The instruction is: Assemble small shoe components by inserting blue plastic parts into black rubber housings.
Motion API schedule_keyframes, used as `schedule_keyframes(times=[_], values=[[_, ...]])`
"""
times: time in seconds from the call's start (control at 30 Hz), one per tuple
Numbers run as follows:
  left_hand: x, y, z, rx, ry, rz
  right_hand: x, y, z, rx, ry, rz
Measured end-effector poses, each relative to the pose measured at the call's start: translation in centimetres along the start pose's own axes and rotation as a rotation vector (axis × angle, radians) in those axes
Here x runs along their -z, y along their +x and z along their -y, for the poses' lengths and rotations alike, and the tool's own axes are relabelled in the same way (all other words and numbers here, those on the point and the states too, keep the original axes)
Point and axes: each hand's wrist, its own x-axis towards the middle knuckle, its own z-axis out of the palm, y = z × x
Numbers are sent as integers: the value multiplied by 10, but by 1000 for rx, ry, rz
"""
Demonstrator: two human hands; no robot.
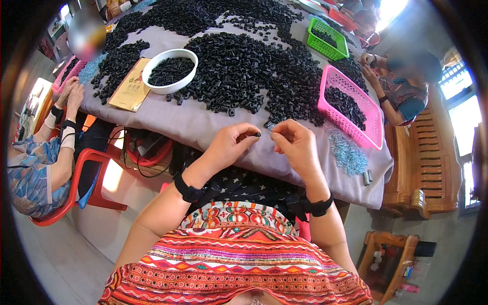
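My left hand [233,144] is closed in a pinch on a small black plastic piece [257,134], just over the near edge of the table. Facing it, my right hand [299,145] is closed too, thumb and forefinger together. A small pale-blue clear piece [269,125] shows at its fingertips; its exact shape is too small to tell. The hands are a short gap apart. Beyond them spreads a large heap of short black tubular pieces [229,68]. To the right of my right hand lies a pile of clear light-blue pieces [347,155].
A pink basket [376,124] and a green basket [335,52] hold black pieces, as does a white bowl [169,88] beside a yellow booklet [127,94]. People work at the left [38,178] and right [406,96]. A red chair [84,178] and wooden bench [427,152] flank the table.
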Motion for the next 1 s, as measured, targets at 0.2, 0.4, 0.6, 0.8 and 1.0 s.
schedule_keyframes(times=[0.2,0.4,0.6,0.8,1.0], values=[[-1,-9,-7,20,-91,29,-20,-3,-7,-7,11,60],[4,-5,1,-108,-64,-102,-11,-6,-11,-21,137,59],[1,-7,-1,-12,-359,-33,-26,-8,-15,-8,157,31],[0,-9,-3,92,-386,70,-29,-10,-15,51,55,-62],[2,-9,-4,186,-349,72,-36,-15,-18,202,-131,-111]])
